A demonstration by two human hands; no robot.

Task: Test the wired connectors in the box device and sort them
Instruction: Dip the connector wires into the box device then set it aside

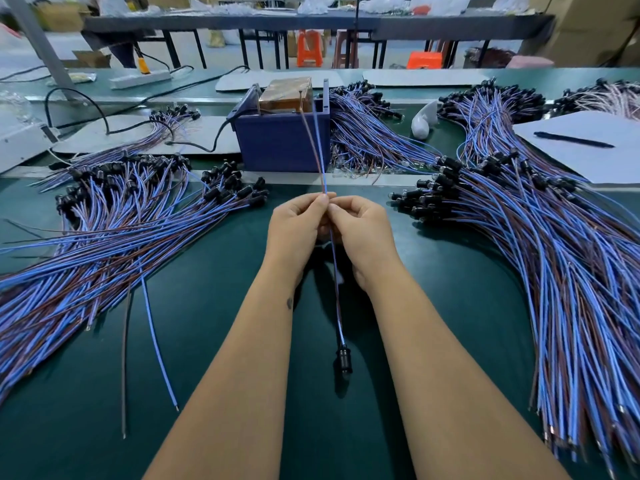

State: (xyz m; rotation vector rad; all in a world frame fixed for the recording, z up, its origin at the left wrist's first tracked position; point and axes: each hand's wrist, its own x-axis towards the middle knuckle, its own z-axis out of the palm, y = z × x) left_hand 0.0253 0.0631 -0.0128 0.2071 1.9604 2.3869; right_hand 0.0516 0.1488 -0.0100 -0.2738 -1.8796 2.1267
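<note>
My left hand [298, 223] and my right hand [360, 226] meet over the green mat, and both pinch one wired connector [323, 157] by its blue and brown wires. The two wire ends reach up and away to the top of the blue box device [282, 142]. The black connector head [343, 358] of that same piece hangs down between my forearms. A large pile of wired connectors [121, 220] lies to the left. Another big pile [554, 237] fans out on the right.
More connector bundles [367, 133] lie behind and right of the box. A white sheet with a black pen [573, 139] sits at the far right. Black cables [138, 105] and a power strip [140, 79] are at the back left. Two loose wires [152, 341] lie on the mat.
</note>
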